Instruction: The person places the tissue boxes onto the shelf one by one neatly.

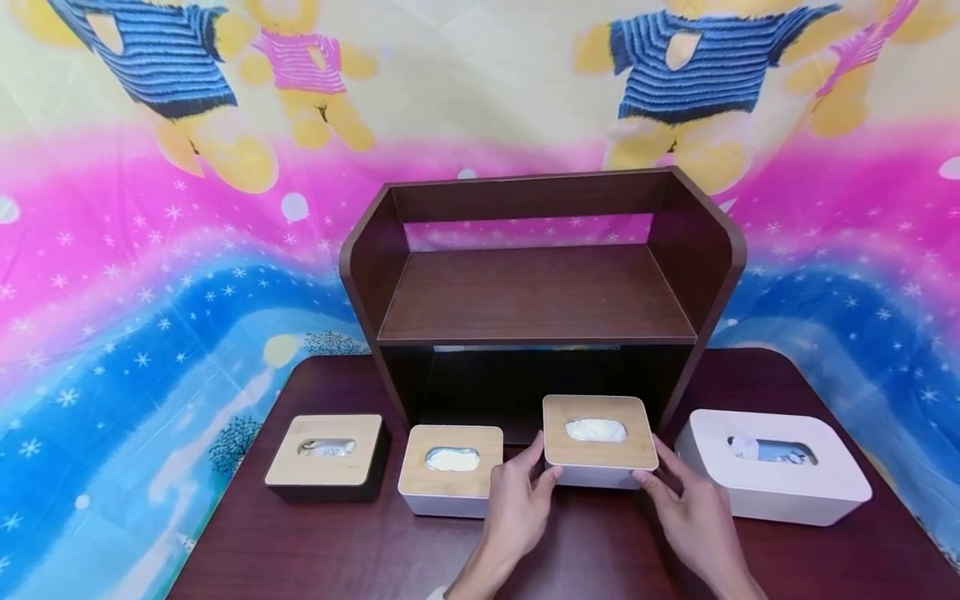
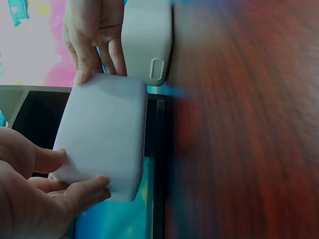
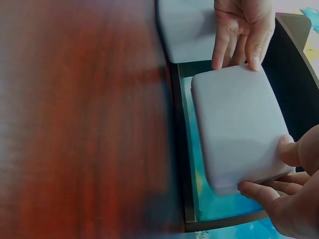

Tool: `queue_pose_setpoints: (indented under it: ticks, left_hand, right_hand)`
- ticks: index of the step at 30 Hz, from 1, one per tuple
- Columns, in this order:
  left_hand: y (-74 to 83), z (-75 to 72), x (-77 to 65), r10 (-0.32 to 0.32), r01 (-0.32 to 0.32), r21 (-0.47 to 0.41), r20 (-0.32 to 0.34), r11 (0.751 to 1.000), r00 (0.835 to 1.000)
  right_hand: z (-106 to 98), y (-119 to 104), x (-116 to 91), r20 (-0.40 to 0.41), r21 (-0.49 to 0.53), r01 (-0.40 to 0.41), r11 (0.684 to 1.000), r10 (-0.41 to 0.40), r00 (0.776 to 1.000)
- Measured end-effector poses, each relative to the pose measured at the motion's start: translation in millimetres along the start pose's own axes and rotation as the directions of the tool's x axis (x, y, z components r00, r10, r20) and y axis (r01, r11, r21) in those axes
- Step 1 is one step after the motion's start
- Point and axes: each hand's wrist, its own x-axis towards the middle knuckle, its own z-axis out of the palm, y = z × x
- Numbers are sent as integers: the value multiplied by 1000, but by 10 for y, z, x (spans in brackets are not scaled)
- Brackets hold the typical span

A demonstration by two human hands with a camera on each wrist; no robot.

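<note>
Between both hands is a small white tissue box (image 1: 562,454) with a light wood lid, raised in front of the shelf's lower opening. My left hand (image 1: 519,500) grips its left end, thumb at the front. At the opposite end my right hand (image 1: 693,517) holds it the same way. Both wrist views show the white side of this tissue box (image 2: 102,134) (image 3: 239,127) with fingers at either end. Just left of my left hand stands a similar white tissue box (image 1: 420,479) with a wood lid. Tissue shows through the lid slots.
A dark brown two-level shelf (image 1: 536,292) stands at the back of the dark red table (image 1: 315,550). On the far left sits a black tissue box (image 1: 281,454) with a wood lid. A larger all-white tissue box (image 1: 787,500) lies on the right. Behind hangs a patterned cloth (image 1: 480,100).
</note>
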Motion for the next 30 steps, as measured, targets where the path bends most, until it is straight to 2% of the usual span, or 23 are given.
queue_pose_setpoints:
  ticks: [7,12,16,22,30]
  left_hand:
    - [16,108,142,23,-21,29,-88,999,996]
    - [13,163,240,27,-23,31,-141,999,990]
    - [-3,212,308,35,-29,38,-175,999,984]
    - [-41,315,402,59,-45,61,-243,997,968]
    - [-74,414,493,41,-26,58,-264,998,964]
  right_hand:
    - [57,-11,180,9,57,-57,997,57,998]
    - [123,-39,296,3,151,-73,986,74,997]
    - [206,-41,366,-24,220,-83,972,90,996]
    - [360,-3,445,-84,272,-131,953,160,984]
    - [477,30,510,-120,284,-132,950,172,978]
